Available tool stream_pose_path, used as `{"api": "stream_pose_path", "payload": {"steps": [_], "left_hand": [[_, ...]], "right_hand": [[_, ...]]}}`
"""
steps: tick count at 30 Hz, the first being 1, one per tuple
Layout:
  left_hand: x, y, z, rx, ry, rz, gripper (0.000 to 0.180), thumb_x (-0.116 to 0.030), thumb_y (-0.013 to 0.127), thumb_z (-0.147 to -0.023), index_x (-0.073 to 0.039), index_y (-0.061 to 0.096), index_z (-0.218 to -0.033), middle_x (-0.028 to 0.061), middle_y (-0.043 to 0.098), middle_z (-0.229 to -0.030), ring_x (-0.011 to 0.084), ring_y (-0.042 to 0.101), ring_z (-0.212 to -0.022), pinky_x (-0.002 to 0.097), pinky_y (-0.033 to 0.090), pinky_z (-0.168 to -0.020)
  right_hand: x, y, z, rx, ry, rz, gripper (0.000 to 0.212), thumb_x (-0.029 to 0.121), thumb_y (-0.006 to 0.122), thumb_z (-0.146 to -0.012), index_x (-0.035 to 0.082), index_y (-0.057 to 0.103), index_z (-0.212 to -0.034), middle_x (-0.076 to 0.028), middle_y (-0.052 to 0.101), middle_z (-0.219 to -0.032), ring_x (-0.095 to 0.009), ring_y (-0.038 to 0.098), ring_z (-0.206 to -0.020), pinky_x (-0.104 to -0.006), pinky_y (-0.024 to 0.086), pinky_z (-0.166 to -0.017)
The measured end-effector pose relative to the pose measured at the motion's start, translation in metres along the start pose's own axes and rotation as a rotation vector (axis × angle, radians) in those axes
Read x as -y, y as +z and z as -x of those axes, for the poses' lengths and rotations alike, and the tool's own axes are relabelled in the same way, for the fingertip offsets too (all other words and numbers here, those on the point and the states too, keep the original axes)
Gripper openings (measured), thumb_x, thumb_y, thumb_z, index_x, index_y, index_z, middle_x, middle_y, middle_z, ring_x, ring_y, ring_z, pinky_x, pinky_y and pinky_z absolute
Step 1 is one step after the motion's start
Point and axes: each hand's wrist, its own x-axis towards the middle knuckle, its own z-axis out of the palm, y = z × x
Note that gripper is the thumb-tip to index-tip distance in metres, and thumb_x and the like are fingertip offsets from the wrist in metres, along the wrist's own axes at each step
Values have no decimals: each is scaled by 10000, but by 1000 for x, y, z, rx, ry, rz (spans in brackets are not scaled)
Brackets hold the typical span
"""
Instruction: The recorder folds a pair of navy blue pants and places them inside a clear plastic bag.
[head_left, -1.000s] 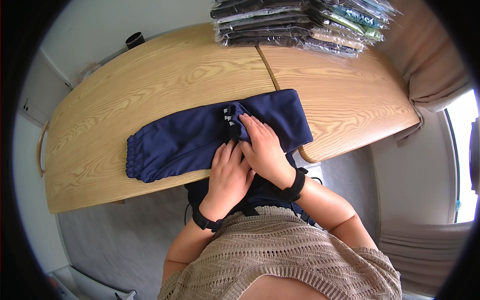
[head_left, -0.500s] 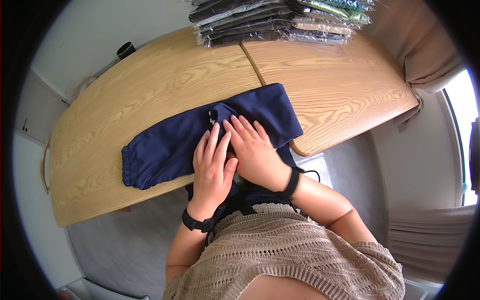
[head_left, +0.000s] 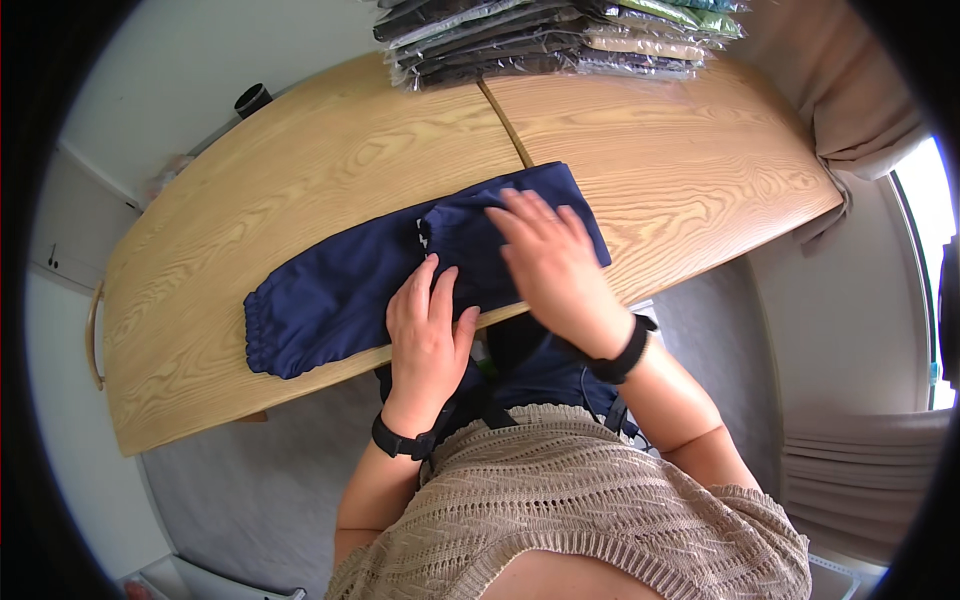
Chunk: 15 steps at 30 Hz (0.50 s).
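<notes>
A folded navy garment (head_left: 345, 290), probably trousers, lies across the near part of the wooden table. Its gathered elastic end is at the left, and another gathered cuff with a white mark is folded over near the middle. My left hand (head_left: 428, 325) rests flat on the near edge of the cloth, fingers outstretched, nothing held. Over the right half of the garment is my right hand (head_left: 560, 265), fingers stretched and slightly blurred. Whether it touches the fabric or hovers just above I cannot tell.
The wooden table (head_left: 210, 300) has a seam running back from the garment. A tall stack of clothes in clear plastic bags (head_left: 540, 45) stands at the far side. A dark cylinder (head_left: 252, 100) is at the back left, and a beige curtain (head_left: 850, 110) hangs at the right.
My right hand has moved right, away from my left hand, along the garment. The folded-over cuff now lies flatter. My left hand has barely moved.
</notes>
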Motion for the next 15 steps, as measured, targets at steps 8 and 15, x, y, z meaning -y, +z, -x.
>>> {"api": "stream_pose_path", "payload": {"steps": [8,15], "left_hand": [[45,-79,34,-370,-405,-175,320,-125,595,-875,-14,521,-1166,198,462,-1279,365,431,-1203,466,327,-1021],[120,-117,77,-215,-926,86,489,-352,563,-929,34,521,-1227,150,599,-1007,237,547,-824,346,449,-803]], "right_hand": [[32,50,-4,34,-56,94,610,460,476,-922,74,403,-1389,-114,478,-1379,-302,430,-1277,-520,322,-1024],[36,39,-3,50,-63,23,720,511,547,-868,32,393,-1382,-159,447,-1394,-332,414,-1293,-524,306,-1049]]}}
